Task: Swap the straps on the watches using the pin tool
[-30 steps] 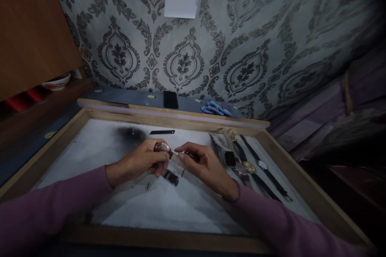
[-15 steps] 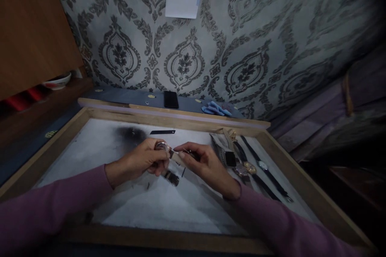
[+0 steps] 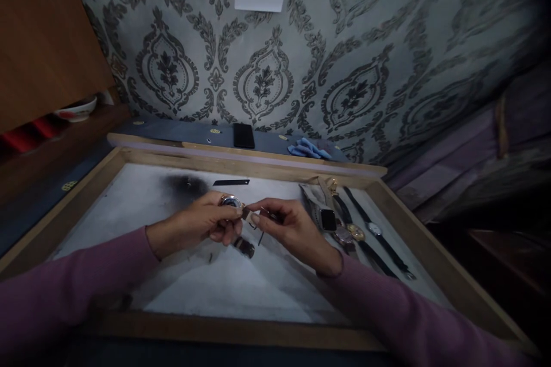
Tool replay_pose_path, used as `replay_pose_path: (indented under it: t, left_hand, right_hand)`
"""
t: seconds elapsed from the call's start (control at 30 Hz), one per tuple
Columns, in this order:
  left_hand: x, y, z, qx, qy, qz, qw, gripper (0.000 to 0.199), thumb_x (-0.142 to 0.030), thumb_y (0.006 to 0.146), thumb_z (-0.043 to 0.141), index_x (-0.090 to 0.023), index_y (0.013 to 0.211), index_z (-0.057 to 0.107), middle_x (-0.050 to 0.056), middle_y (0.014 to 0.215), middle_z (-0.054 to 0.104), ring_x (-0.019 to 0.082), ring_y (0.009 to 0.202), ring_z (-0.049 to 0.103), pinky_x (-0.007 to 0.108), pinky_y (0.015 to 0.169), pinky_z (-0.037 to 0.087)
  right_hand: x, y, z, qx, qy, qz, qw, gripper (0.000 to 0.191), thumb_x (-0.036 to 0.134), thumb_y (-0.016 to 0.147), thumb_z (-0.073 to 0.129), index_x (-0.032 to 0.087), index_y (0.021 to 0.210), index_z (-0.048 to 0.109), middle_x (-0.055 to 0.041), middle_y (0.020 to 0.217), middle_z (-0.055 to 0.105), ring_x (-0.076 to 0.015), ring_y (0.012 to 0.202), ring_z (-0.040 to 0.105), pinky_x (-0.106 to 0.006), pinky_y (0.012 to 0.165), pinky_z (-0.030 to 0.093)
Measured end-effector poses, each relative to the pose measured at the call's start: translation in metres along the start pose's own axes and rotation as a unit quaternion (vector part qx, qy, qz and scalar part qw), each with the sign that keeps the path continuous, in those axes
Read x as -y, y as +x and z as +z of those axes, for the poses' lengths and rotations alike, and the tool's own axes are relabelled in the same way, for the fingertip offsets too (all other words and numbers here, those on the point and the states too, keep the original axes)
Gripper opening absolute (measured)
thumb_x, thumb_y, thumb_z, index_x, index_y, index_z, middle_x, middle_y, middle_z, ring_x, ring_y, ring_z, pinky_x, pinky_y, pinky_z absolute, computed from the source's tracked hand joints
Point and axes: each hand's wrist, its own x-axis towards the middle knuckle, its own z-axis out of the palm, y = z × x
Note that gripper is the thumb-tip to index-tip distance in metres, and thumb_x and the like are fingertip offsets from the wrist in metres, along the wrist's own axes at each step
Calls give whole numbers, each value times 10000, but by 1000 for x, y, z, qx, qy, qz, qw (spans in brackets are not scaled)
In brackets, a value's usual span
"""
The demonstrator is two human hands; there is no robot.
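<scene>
Far to the left of the held watch, a bowl (image 3: 77, 110) sits on a shelf beyond the wooden tray (image 3: 100, 179). Nearer, a dark smudge (image 3: 185, 184) marks the tray's pale floor, left of the watch.

The left hand (image 3: 210, 215) is closed around the watch (image 3: 232, 201), thumb across its edge and dial tilted upward, raised over the middle of the tray. Behind the watch lies a flat black strip (image 3: 231, 182); farther back, outside the tray, is a phone (image 3: 244, 136). In front of the watch and a little right is a dark buckled band (image 3: 244, 248); whether it joins the watch is hidden by the fingers.

Just right of the watch is a short brown strap (image 3: 247, 213), its end apparently pinched between the right hand's (image 3: 286, 223) thumb and forefinger. A dark thing is tucked in that hand's other fingers, too dim to identify.

The strap work looks under way rather than finished: both hands are engaged there, but whether the strap is fastened cannot be told.

Well right of the watch, a square-faced watch (image 3: 328, 219) and several strapped watches (image 3: 374, 229) lie together in the tray, untouched.
</scene>
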Motion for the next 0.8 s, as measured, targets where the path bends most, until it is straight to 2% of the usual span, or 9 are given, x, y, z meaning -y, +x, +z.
replay_pose_path:
  t: [0.37, 0.6, 0.8]
  left_hand:
    - [-6, -3, 5, -5, -9, 4, 1000, 212, -333, 755, 627, -137, 722, 553, 13, 597, 621, 72, 395, 528, 173, 347, 211]
    - [-5, -3, 3, 10, -4, 15, 1000, 205, -337, 780, 610, -148, 736, 543, 9, 608, 621, 76, 401, 537, 173, 352, 216]
    - [-7, -4, 4, 20, 5, 13, 1000, 196, -324, 795, 601, -153, 732, 530, 3, 614, 617, 69, 406, 538, 171, 351, 201]
  right_hand:
    - [1, -1, 0, -6, 19, -6, 1000, 277, 361, 802, 660, 149, 960, 745, -18, 675, 594, -113, 589, 442, -250, 528, 362]
    - [5, -2, -1, -6, 27, -9, 1000, 291, 378, 809, 670, 150, 968, 755, 16, 604, 512, -100, 554, 371, -244, 509, 316]
    - [5, -3, -2, -6, 31, -16, 999, 303, 406, 820, 681, 170, 992, 760, 6, 612, 554, -98, 551, 391, -231, 497, 334]
